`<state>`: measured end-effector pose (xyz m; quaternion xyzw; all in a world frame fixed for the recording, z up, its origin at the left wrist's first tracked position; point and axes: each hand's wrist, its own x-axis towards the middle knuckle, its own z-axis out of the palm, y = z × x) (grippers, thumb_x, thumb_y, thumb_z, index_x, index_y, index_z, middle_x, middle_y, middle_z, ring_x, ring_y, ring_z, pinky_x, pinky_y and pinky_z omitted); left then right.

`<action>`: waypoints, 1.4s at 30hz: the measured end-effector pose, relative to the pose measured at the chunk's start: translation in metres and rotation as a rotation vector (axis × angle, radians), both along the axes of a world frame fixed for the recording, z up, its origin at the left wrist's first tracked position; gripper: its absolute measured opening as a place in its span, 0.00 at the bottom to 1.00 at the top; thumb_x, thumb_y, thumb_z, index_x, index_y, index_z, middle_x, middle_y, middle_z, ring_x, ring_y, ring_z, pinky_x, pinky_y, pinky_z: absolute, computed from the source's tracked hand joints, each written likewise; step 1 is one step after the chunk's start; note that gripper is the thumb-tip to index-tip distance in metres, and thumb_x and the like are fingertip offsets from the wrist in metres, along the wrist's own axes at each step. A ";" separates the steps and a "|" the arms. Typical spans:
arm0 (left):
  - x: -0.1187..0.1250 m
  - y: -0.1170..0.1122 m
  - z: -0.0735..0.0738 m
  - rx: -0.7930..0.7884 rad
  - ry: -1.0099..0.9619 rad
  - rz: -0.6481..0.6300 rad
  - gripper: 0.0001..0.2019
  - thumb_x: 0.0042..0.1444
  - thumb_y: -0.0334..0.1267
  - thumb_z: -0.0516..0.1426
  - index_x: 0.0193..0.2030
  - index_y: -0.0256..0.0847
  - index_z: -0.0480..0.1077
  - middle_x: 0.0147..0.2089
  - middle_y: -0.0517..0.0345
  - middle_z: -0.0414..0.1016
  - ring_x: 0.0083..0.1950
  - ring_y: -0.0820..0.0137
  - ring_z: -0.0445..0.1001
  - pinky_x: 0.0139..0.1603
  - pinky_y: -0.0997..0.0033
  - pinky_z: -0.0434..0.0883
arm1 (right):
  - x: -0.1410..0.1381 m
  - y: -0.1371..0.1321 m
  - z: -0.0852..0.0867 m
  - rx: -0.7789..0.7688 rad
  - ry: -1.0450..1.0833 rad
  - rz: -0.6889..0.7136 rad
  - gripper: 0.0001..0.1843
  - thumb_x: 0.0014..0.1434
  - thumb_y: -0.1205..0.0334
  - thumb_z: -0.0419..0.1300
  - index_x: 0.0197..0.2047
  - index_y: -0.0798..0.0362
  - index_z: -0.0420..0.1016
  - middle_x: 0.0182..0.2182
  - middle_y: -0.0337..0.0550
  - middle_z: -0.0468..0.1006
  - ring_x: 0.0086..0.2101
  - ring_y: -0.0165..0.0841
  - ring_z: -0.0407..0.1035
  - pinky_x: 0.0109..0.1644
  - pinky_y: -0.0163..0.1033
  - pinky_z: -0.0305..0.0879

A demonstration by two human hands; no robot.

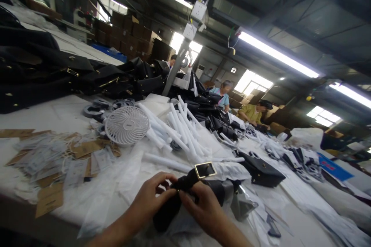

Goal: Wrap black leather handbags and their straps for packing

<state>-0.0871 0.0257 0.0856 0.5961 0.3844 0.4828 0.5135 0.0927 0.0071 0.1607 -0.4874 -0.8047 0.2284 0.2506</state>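
My left hand (pixel 150 197) and my right hand (pixel 203 206) meet low in the middle of the view. Both pinch a black strap (pixel 185 182) that ends in a square gold buckle (pixel 205 170). The left fingers curl round the strap's near part, and the right fingers press on it from the other side. A black bag part (pixel 166 214) hangs below the hands. Clear plastic wrapping (pixel 127 177) lies on the white table (pixel 58 114) just beyond them.
A small white fan (pixel 126 125) stands beside several white paper rolls (pixel 174 131). Brown tags and labels (pixel 58 154) lie at left. Black bags (pixel 43 73) pile up at far left, another black bag (pixel 261 170) at right. Two people sit further along the table.
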 end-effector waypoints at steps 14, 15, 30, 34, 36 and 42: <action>0.006 -0.007 0.001 0.367 0.408 0.313 0.06 0.60 0.45 0.58 0.39 0.48 0.73 0.46 0.56 0.77 0.48 0.59 0.75 0.47 0.64 0.72 | 0.108 -0.005 0.002 0.189 -0.283 0.023 0.28 0.63 0.68 0.58 0.64 0.43 0.66 0.62 0.44 0.69 0.61 0.41 0.61 0.66 0.50 0.56; 0.003 -0.006 0.004 0.365 0.439 0.305 0.07 0.61 0.45 0.57 0.39 0.48 0.73 0.46 0.57 0.77 0.47 0.60 0.76 0.46 0.64 0.73 | 0.110 -0.004 -0.002 0.214 -0.296 0.025 0.31 0.61 0.70 0.59 0.66 0.44 0.64 0.63 0.44 0.67 0.62 0.41 0.60 0.66 0.50 0.55; 0.092 -0.026 -0.020 0.973 0.951 0.290 0.16 0.66 0.35 0.50 0.59 0.41 0.69 0.57 0.50 0.77 0.56 0.61 0.77 0.53 0.62 0.77 | 0.123 0.083 -0.016 0.255 -0.442 0.176 0.32 0.61 0.55 0.65 0.65 0.51 0.64 0.56 0.53 0.75 0.55 0.48 0.67 0.58 0.50 0.61; 0.093 -0.007 -0.040 1.022 1.028 0.311 0.20 0.66 0.37 0.50 0.63 0.39 0.66 0.62 0.45 0.72 0.60 0.57 0.73 0.56 0.56 0.75 | 0.121 0.103 -0.021 0.241 -0.448 0.206 0.28 0.63 0.55 0.62 0.65 0.51 0.65 0.55 0.53 0.75 0.54 0.48 0.68 0.56 0.50 0.61; 0.090 -0.003 -0.043 1.026 1.078 0.334 0.23 0.66 0.41 0.52 0.67 0.38 0.61 0.64 0.44 0.70 0.62 0.57 0.72 0.56 0.57 0.75 | 0.120 0.114 -0.022 0.228 -0.454 0.224 0.27 0.63 0.54 0.62 0.64 0.50 0.67 0.54 0.53 0.76 0.52 0.47 0.70 0.54 0.48 0.63; 0.098 -0.005 -0.058 1.238 1.331 0.366 0.25 0.67 0.37 0.49 0.69 0.34 0.57 0.68 0.46 0.64 0.67 0.56 0.65 0.62 0.53 0.67 | 0.122 0.121 -0.021 0.220 -0.422 0.232 0.28 0.59 0.53 0.65 0.62 0.49 0.70 0.49 0.49 0.80 0.48 0.46 0.72 0.50 0.45 0.64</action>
